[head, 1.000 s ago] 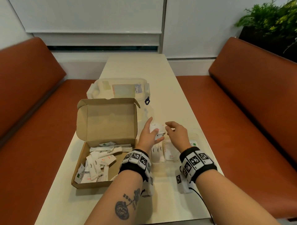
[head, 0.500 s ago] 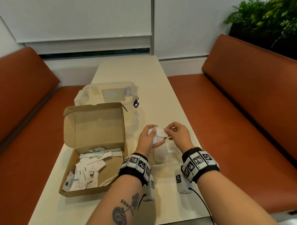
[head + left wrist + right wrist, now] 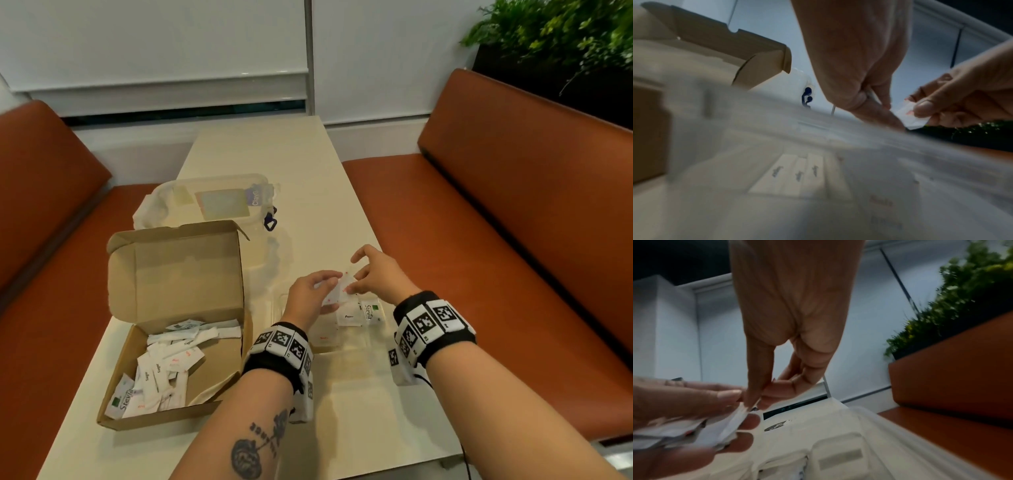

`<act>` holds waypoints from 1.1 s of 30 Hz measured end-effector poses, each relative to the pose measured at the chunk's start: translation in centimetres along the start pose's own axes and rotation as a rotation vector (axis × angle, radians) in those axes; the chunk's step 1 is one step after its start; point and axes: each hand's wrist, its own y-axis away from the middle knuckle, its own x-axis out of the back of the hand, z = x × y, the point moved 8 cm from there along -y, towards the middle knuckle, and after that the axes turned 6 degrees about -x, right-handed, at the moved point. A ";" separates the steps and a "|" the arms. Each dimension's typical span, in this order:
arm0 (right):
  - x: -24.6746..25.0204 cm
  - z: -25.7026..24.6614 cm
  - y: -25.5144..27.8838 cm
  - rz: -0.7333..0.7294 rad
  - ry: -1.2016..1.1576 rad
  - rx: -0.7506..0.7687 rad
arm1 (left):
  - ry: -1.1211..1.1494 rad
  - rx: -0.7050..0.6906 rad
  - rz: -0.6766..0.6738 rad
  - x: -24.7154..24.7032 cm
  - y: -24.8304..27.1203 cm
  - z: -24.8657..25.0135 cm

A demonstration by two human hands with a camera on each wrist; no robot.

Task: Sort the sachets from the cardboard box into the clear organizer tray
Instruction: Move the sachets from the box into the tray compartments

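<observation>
An open cardboard box (image 3: 226,346) on the table's left holds several white sachets (image 3: 161,370). Right of it lies the clear organizer tray (image 3: 376,337), with Pepper and Stevia sachets (image 3: 369,311) in its compartments. Above the tray my left hand (image 3: 313,293) grips a small stack of white sachets (image 3: 334,294). My right hand (image 3: 371,275) pinches the top sachet (image 3: 740,417) of that stack between thumb and forefinger. In the left wrist view, both hands meet at this sachet (image 3: 908,113) over sugar sachets (image 3: 797,173) lying in the tray.
A clear lidded plastic container (image 3: 219,202) with a blue clip (image 3: 270,224) stands behind the box. Orange bench seats (image 3: 496,240) flank the narrow table (image 3: 274,150). A green plant (image 3: 555,31) sits behind the right bench.
My right hand has gone from hovering beside the stack to pinching its top sachet. Both hands have stayed over the tray. The head camera has shifted.
</observation>
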 end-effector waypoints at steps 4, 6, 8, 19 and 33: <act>-0.8 -1.3 -0.1 0.013 0.024 0.083 | -0.020 0.010 0.057 0.6 0.2 -0.5; -1.2 -1.2 -0.1 0.043 -0.089 0.063 | 0.037 -0.009 0.139 1.7 0.2 -0.7; -2.4 -0.8 0.0 0.005 -0.142 0.027 | 0.107 -0.013 0.190 2.5 0.2 -0.8; -3.6 -0.8 0.8 0.039 -0.431 0.009 | 0.164 0.026 0.271 4.7 1.2 -1.7; -6.9 1.7 2.5 -0.207 0.210 -0.027 | 0.220 -0.067 0.454 7.3 2.7 -0.8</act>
